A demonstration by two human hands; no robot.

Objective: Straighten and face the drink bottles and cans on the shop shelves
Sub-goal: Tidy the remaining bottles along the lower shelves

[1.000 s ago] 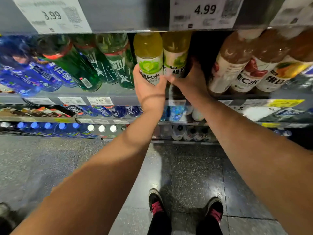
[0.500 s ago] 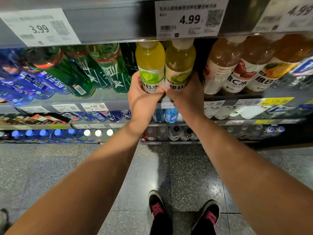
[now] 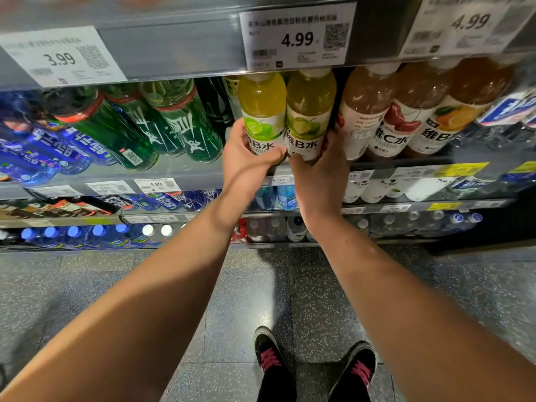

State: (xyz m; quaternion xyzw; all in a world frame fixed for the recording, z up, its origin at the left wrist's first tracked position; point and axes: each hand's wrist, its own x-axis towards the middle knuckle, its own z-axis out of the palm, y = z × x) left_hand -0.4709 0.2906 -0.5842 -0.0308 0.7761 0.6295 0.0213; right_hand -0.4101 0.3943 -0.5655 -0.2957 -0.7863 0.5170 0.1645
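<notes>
Both bottles now forward: left hand point(image 3: 246, 158) wraps the left lime bottle point(image 3: 262, 111), right hand point(image 3: 322, 172) the right bottle point(image 3: 309, 111), at the shelf point(image 3: 185, 171) edge. Overpull tips them off.

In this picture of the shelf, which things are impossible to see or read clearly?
All in the head view:
- Bottom of the two yellow bottles: hidden by the left hand and right hand.
- Their caps: mostly behind the shelf edge.
- Small text on the 4.99 price tag: too small.
- Right-hand tag: blurred.
- Blue bottles: blurred at the left edge.
</notes>
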